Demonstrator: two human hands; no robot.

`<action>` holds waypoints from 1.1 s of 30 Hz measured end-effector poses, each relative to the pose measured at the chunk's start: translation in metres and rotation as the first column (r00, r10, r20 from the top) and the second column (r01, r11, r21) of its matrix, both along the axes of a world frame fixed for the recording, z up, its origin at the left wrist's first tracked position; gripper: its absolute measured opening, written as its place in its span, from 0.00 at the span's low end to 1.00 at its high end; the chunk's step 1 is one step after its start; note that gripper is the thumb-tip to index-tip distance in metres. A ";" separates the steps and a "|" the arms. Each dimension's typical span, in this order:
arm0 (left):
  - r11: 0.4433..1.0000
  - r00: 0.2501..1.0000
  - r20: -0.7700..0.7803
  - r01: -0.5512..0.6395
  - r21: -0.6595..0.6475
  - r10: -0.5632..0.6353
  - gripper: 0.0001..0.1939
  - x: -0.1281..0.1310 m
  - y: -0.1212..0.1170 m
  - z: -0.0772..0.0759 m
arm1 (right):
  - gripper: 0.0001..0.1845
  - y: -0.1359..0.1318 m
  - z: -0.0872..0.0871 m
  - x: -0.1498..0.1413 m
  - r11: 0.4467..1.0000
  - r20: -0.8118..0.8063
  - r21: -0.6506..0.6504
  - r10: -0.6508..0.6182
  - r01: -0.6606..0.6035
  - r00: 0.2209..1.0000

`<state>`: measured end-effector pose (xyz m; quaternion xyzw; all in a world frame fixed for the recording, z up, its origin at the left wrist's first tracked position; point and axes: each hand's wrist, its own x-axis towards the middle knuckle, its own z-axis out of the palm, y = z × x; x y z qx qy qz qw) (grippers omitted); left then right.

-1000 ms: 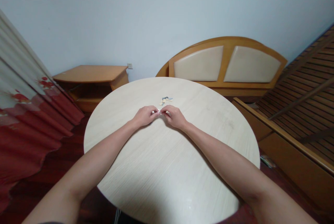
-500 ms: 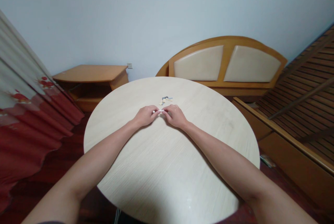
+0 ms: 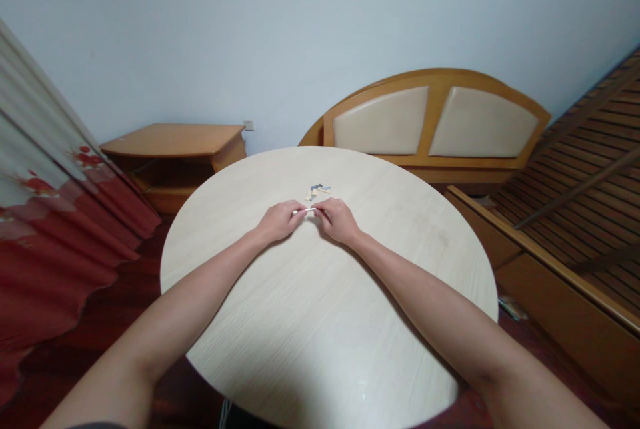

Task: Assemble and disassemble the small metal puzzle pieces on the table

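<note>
Your left hand [image 3: 280,221] and right hand [image 3: 337,219], fingers pinching a thin white stick [image 3: 311,209], small pieces [image 3: 318,191] lay just beyond.

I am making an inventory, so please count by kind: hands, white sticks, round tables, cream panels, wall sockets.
Left hand, right hand: 2
White stick: 1
Round table: 1
Cream panels: 2
Wall socket: 1
Total: 7
Small pieces too tiny to count, so left out.

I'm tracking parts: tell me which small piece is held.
The thin white rod-like piece, pinched by left hand and right hand; the small blue-grey and cream pieces lie beyond.
</note>
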<state>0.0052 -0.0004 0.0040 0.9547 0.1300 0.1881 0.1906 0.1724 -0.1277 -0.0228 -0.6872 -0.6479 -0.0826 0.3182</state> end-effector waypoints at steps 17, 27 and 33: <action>0.998 0.997 0.083 0.011 -0.064 -0.006 0.14 0.001 0.004 -0.005 | 0.17 -0.003 0.000 0.000 0.999 -0.023 0.028 0.034 -0.034 0.999; 0.998 0.993 0.117 0.008 -0.064 -0.001 0.09 0.001 0.001 -0.003 | 0.12 -0.003 0.001 -0.002 1.000 -0.042 0.008 0.020 -0.020 0.999; 0.997 0.988 0.148 0.053 -0.055 -0.044 0.07 0.001 0.002 -0.004 | 0.10 -0.001 -0.002 0.001 0.999 -0.035 0.043 0.020 -0.019 0.999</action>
